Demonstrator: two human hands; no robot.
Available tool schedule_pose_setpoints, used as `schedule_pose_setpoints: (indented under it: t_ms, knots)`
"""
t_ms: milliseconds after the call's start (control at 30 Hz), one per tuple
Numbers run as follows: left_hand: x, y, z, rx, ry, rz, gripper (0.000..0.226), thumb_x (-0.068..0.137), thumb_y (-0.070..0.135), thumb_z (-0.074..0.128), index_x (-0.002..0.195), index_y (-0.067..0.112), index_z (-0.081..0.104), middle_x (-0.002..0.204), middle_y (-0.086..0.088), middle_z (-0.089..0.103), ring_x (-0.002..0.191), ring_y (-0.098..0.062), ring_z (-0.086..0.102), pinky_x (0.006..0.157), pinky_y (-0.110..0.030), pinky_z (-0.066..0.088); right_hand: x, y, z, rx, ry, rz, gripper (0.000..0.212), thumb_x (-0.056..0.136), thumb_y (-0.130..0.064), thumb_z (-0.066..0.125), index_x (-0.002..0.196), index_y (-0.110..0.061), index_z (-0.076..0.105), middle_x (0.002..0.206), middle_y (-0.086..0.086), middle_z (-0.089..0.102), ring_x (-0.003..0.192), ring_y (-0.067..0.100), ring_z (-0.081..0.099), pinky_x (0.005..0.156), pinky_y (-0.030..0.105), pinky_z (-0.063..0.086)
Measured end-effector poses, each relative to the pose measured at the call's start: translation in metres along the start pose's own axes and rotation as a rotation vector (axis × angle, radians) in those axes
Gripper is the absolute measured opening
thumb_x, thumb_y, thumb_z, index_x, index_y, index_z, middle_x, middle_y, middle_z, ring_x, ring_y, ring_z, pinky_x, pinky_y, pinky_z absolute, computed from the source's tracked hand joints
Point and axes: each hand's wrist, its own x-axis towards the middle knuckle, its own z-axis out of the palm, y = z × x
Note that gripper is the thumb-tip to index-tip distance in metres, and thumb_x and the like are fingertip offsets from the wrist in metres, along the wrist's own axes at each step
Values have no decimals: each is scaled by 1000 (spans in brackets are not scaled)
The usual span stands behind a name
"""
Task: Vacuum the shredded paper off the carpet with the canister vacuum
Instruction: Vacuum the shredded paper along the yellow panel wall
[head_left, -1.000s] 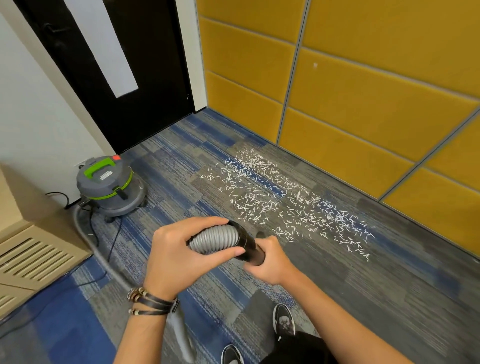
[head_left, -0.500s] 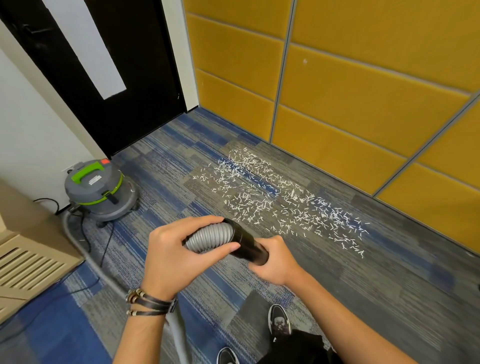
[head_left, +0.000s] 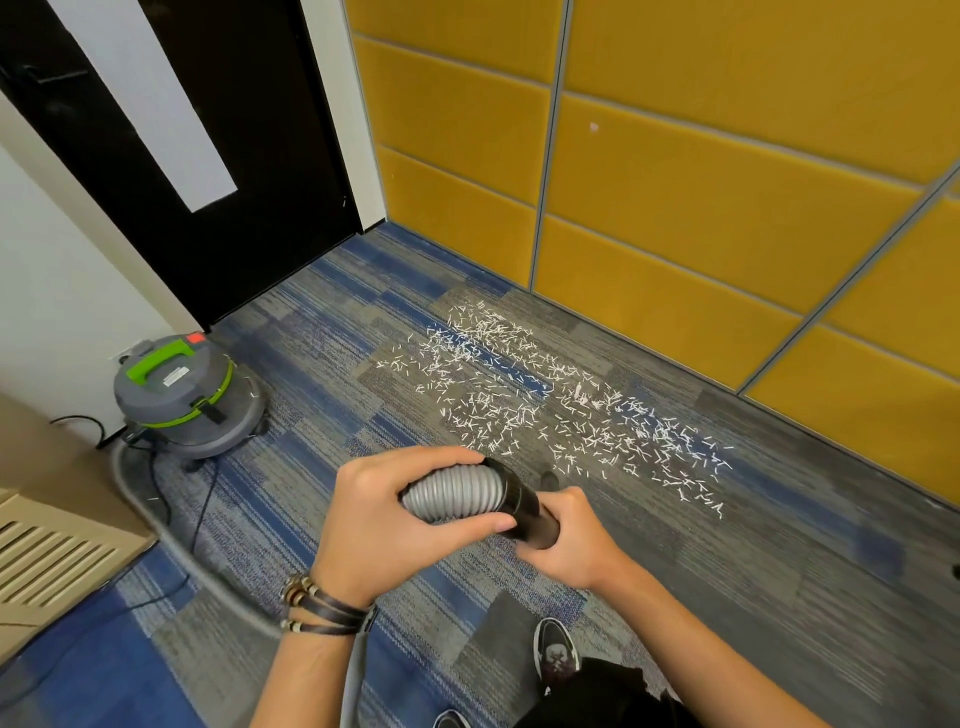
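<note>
Carpet (head_left: 322, 395) holds shredded paper (head_left: 545, 410) strewn beside the yellow wall (head_left: 701, 208). Left hand (head_left: 384, 525) curls its fingers (head_left: 415, 460) round the ribbed hose (head_left: 452, 493); right hand (head_left: 576, 540) grips the black nozzle (head_left: 524, 506). Vacuum (head_left: 182, 395) stands near the door (head_left: 249, 156).

Looks like an office/meeting rm: yellow padded wall panels (head_left: 675, 171) (acoustic type), blue-grey carpet tiles (head_left: 322, 332), dark door (head_left: 249, 156) w/ glass strip.
</note>
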Motion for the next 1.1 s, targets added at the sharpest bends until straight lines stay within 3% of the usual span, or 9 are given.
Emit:
schedule_pose_setpoints:
  t_ms: [100, 233, 367, 500, 633, 800, 967, 1100]
  knots:
    - [3, 3, 0, 36, 5, 39, 49, 68, 52, 97, 106, 27, 83, 102, 19, 78, 93, 1, 74, 83, -26, 60, 3, 1, -4, 6, 22, -15, 33, 69, -1, 70, 58, -22, 47, 50, -7, 42, 46, 8, 35, 47, 28, 27]
    - [10, -1, -16, 111, 102, 58, 47, 69, 48, 97, 106, 22, 82, 100, 16, 78, 90, -1, 75, 84, -23, 57, 23, -13, -1, -1, -12, -48, 20, 68, -14, 67, 59, -18, 49, 52, 10, 49, 47, 8, 37, 49, 28, 29]
    - [11, -7, -16, 87, 78, 18, 47, 69, 51, 95, 105, 25, 81, 103, 18, 78, 93, -2, 75, 87, -19, 56, 34, -11, -1, -11, -77, -49, 19, 68, -9, 65, 60, -14, 48, 50, 2, 46, 46, 8, 37, 48, 27, 29]
    - [12, -10, -5, 12, 29, -36, 48, 66, 54, 95, 104, 27, 82, 101, 19, 79, 93, -3, 76, 87, -19, 56, 25, 2, -8, -33, -85, -38, 24, 68, -8, 66, 60, -21, 47, 48, -11, 42, 44, 8, 38, 49, 21, 27]
    - [20, -2, 3, 53, 44, 2, 48, 68, 52, 95, 107, 28, 81, 101, 19, 78, 92, -2, 76, 87, -17, 55, 28, 5, -20, -25, -45, -39, 34, 67, -3, 67, 57, -27, 45, 47, -11, 43, 43, 7, 38, 48, 19, 28]
    - [35, -1, 3, 115, 84, 12, 48, 68, 47, 96, 107, 23, 82, 100, 15, 78, 91, -5, 76, 86, -21, 56, 50, 0, -30, -17, -44, -87, 20, 70, -11, 66, 61, -23, 52, 49, -13, 46, 43, 7, 44, 48, 20, 32]
    - [48, -5, 23, 108, 37, -38, 47, 69, 52, 94, 107, 28, 82, 100, 17, 78, 92, -4, 76, 85, -31, 60, 61, 16, -40, -18, -36, -46, 32, 69, -6, 69, 58, -27, 47, 50, -11, 47, 44, 5, 44, 50, 16, 30]
    - [61, 3, 38, 49, 17, -42, 48, 66, 57, 92, 106, 34, 80, 101, 20, 78, 93, -3, 76, 88, -25, 58, 51, 31, -49, -12, -10, -14, 27, 68, -5, 68, 58, -19, 47, 49, -4, 46, 46, 7, 38, 48, 21, 27]
